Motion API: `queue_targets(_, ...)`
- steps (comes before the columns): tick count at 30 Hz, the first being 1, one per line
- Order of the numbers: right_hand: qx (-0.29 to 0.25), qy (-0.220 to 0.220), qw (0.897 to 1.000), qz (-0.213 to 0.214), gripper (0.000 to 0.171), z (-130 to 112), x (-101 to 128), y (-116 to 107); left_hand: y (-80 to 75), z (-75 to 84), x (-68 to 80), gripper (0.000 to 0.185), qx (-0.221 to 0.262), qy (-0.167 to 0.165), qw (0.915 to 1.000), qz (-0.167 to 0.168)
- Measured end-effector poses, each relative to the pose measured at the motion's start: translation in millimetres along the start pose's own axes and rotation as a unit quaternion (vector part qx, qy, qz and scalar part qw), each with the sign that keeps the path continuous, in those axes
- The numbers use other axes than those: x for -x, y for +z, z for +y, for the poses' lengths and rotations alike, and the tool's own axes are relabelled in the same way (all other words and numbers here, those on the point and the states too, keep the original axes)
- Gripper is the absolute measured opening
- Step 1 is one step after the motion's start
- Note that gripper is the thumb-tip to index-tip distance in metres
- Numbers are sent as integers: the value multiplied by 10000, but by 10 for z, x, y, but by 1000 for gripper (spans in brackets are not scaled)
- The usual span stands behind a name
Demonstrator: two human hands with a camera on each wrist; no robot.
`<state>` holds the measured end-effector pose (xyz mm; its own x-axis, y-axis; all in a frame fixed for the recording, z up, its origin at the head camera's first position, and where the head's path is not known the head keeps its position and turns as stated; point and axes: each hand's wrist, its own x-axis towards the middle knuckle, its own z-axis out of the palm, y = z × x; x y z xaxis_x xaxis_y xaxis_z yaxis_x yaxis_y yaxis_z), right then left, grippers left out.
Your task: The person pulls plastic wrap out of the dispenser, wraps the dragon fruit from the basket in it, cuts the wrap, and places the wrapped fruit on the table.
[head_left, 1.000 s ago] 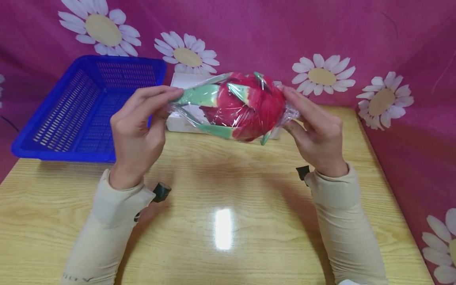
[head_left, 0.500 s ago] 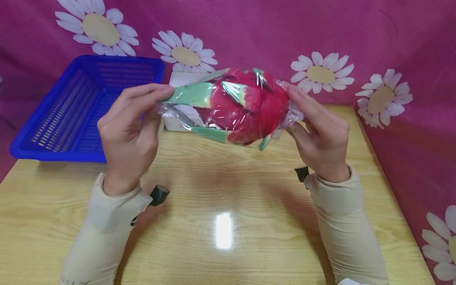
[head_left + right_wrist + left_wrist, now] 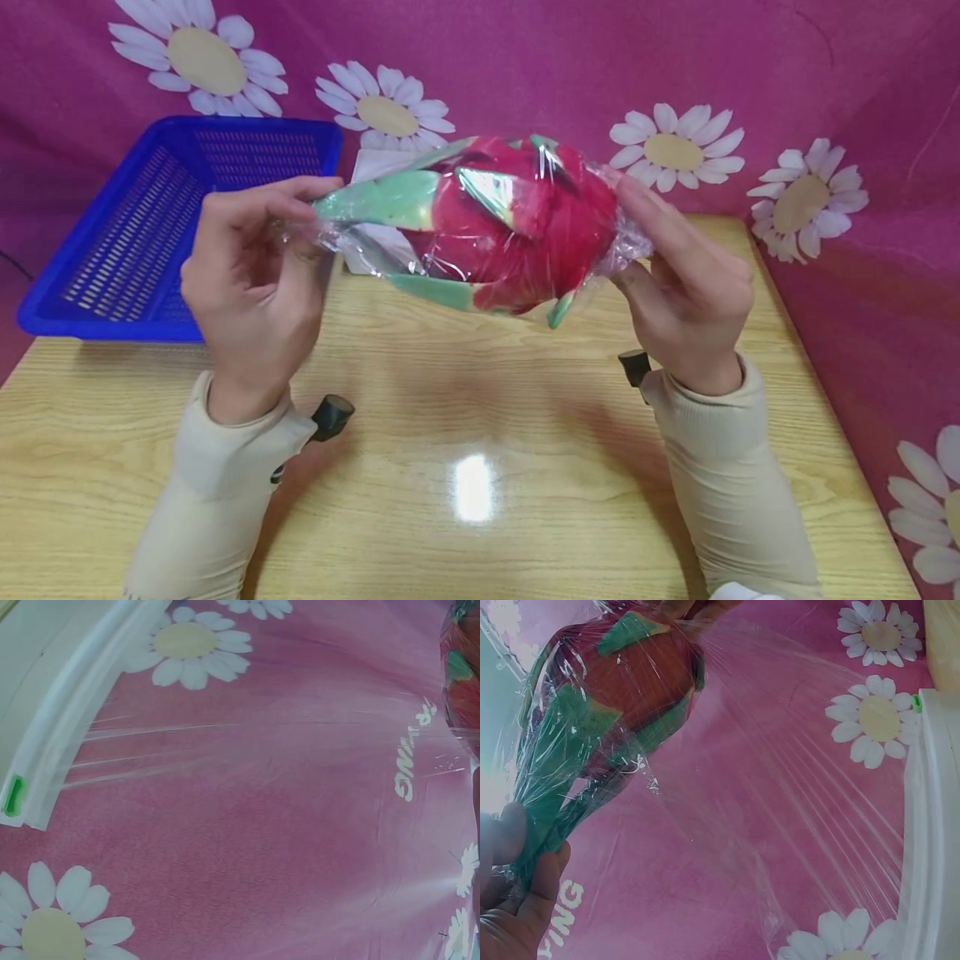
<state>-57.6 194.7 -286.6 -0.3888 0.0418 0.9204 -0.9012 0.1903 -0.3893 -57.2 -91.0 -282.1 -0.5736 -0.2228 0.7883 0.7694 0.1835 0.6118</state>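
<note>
A red dragon fruit [image 3: 517,233] with green leaf tips hangs in the air over the table, wrapped in clear cling film [image 3: 637,243]. My left hand [image 3: 251,292] pinches the film and leaf tips at the fruit's left end. At the opposite end, my right hand [image 3: 686,292] grips the bunched film between fingers and thumb. Behind the fruit, mostly covered by it, lies a white cling film box [image 3: 381,163]. Both wrist views show a green slider [image 3: 13,796] on its edge. Thin film stretches between fruit and box in the left wrist view.
A blue plastic basket [image 3: 168,329] stands at the back left of the wooden table [image 3: 465,400]. A magenta cloth with daisies [image 3: 525,67] hangs behind and along the right side.
Both hands have drawn nearer and spread slightly apart, the left hand moving left with the leaf tips. The dragon fruit appears larger, and the left fingers have curled further.
</note>
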Motion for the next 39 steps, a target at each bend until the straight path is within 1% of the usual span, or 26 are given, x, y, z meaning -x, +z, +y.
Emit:
queue_targets(4, 208, -131, 9995, 178, 34, -37, 1, 3, -3, 20, 3, 19, 119, 134, 9996, 199)
queue_targets(8, 257, -222, 9989, 321, 30, -78, 18, -2, -18, 37, 5, 17, 154, 214, 9990, 369)
queue_targets(13, 31, -285, 9986, 448, 27, -113, 35, 11, -29, 51, 11, 19, 337, 266, 9980, 466)
queue_targets(19, 19, -235, 9969, 748, 25, -162, 46, 14, -34, 79, 16, 20, 546, 421, 9962, 541)
queue_targets(21, 71, -254, 9963, 824, 23, -181, 47, 18, -35, 96, 13, 19, 648, 453, 9950, 602)
queue_targets(26, -35, -326, 9943, 1015, 21, -244, 38, 51, -42, 119, 6, 20, 966, 553, 9905, 804)
queue_targets(30, -273, -352, 9920, 1180, 23, -277, 47, 61, -61, 131, 15, 22, 1136, 657, 9871, 914)
queue_targets(35, -361, -235, 9898, 1356, 28, -313, 56, 38, -97, 162, 23, 22, 1389, 699, 9838, 889)
queue_targets(37, -436, -143, 9883, 1456, 30, -331, 51, 23, -100, 167, 24, 27, 1506, 662, 9825, 873)
queue_targets(39, -621, -101, 9863, 1523, 35, -344, 42, 14, -99, 175, 25, 32, 1590, 646, 9814, 856)
